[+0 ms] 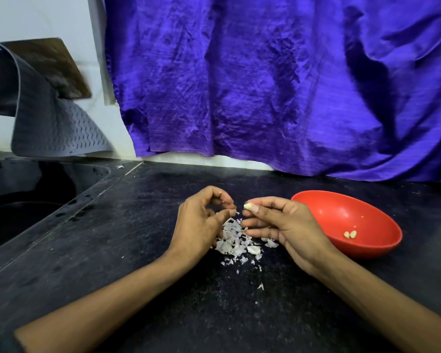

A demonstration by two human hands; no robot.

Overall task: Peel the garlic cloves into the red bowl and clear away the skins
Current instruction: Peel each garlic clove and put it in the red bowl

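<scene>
Pale garlic clove [248, 206] pinched above white skins [236, 240]; red bowl [323, 212] holds two.

No readable text, label, brand, number or sign anywhere in view.
</scene>
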